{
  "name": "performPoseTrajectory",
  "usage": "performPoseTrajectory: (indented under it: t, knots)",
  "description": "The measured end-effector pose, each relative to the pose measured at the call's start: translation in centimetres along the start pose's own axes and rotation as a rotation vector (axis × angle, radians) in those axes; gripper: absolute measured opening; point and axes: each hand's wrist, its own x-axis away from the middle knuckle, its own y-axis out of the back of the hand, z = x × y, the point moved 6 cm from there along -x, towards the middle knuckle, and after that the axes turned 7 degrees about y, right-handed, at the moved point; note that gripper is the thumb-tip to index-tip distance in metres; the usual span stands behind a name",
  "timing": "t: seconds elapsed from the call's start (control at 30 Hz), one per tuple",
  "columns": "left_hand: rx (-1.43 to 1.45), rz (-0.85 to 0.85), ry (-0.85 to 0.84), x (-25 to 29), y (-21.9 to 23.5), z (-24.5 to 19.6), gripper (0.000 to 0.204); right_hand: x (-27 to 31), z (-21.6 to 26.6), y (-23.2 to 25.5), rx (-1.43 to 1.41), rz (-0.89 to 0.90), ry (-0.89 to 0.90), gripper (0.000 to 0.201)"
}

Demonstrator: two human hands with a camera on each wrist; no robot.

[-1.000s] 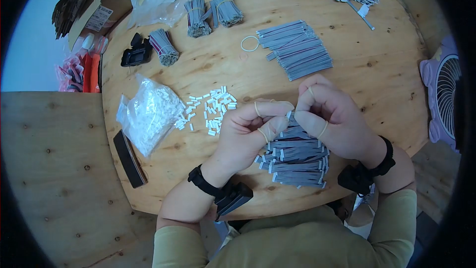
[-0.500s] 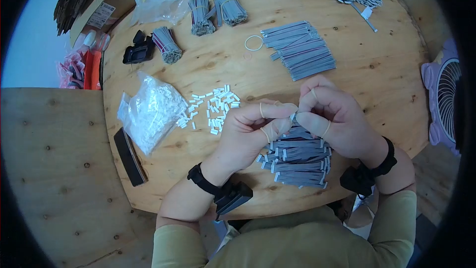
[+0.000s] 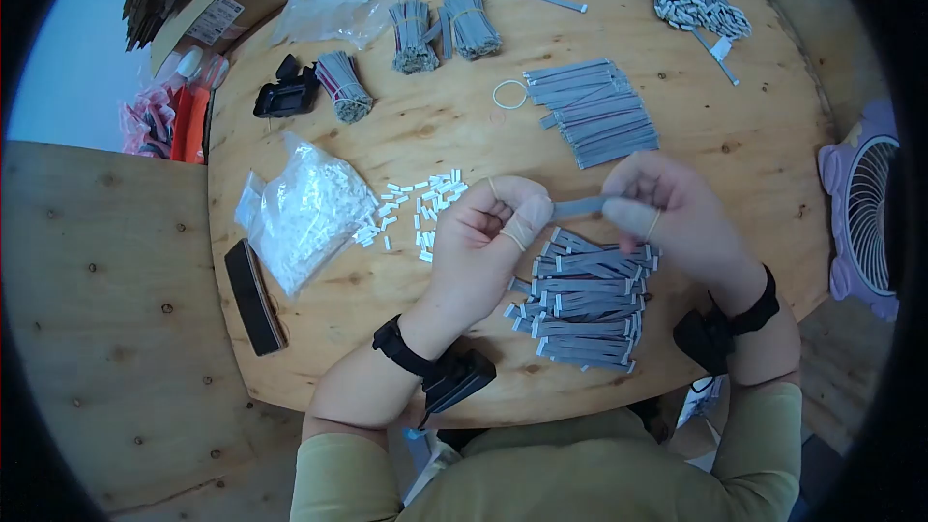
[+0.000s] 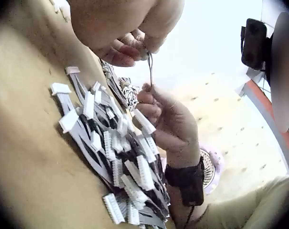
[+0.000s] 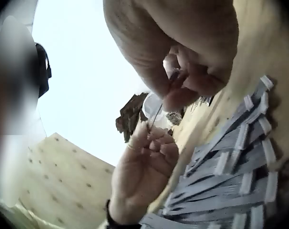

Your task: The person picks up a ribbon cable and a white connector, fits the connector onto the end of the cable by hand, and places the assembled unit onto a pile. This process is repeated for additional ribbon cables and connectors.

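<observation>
A short grey ribbon cable (image 3: pixel 580 206) spans the gap between the two hands. My left hand (image 3: pixel 488 237) pinches one end of it between thumb and forefinger, its fingertips hiding that end. The other end is pinched by my right hand (image 3: pixel 672 217), seen also from the left wrist view. Pale finger cots cover thumb and forefinger of both hands. Below the hands lies a pile of ribbon cables (image 3: pixel 590 304) with white connectors on their ends. In the right wrist view the held cable (image 5: pixel 157 114) appears edge-on as a thin dark line.
Loose white connectors (image 3: pixel 425 217) are scattered left of my left hand, beside a clear bag (image 3: pixel 314 217) full of them. Ahead lies a stack of grey ribbon cables (image 3: pixel 594 111). Tied cable bundles (image 3: pixel 472 24) stand farther back. A purple fan (image 3: pixel 865 203) is at the right.
The hands, earlier close together around a white connector, have drawn apart. My right hand has shifted right and the ribbon cable now shows stretched between them. The head view has shifted slightly.
</observation>
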Motion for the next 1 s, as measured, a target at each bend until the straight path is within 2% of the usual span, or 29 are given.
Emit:
performPoseTrajectory:
  t: [0.07,0.13,0.23,0.27,0.37,0.4,0.5,0.53,0.63,0.83,1.0]
  knots:
    - [-0.120,0.019,0.063,0.1,0.2,0.1,0.007,-0.6,-0.2,1.3,-0.140,-0.076,0.058,0.009]
    - [-0.212,0.052,0.115,0.5,-0.2,0.4,0.006,-0.7,0.2,1.2,-0.295,-0.070,0.072,0.009]
    - [-0.437,0.194,-0.080,0.8,-1.3,0.3,0.007,-0.6,0.0,0.6,-0.394,-0.044,0.107,0.009]
    - [-0.452,0.220,-0.100,1.1,-1.6,0.1,0.006,-0.7,-0.2,0.3,-0.407,-0.027,0.121,0.009]
    - [-0.653,0.279,-0.307,1.5,-2.8,-1.6,0.005,-0.8,0.0,0.1,-0.271,-0.029,0.311,0.009]
    - [-0.631,0.260,-0.298,1.5,-2.5,-1.6,0.006,-0.8,0.3,-0.2,-0.322,-0.047,0.281,0.009]
    - [-0.866,0.007,-0.366,0.6,0.0,-3.8,0.010,-0.5,1.2,-0.4,-0.406,-0.078,0.221,0.009]
    - [-0.873,-0.095,-0.303,0.2,1.3,-4.2,0.011,-0.5,1.2,0.1,-0.392,-0.068,0.227,0.009]
    - [-1.058,-0.159,-0.262,-0.5,3.7,-5.4,0.008,-0.6,1.3,0.7,-0.371,-0.067,0.221,0.007]
    - [-1.323,-0.020,-0.195,-0.4,4.5,-5.7,0.007,-0.8,0.9,0.5,-0.250,-0.088,0.201,0.005]
    - [-1.386,0.011,-0.226,-0.4,3.7,-5.1,0.005,-0.9,0.0,0.8,-0.152,-0.090,0.120,0.008]
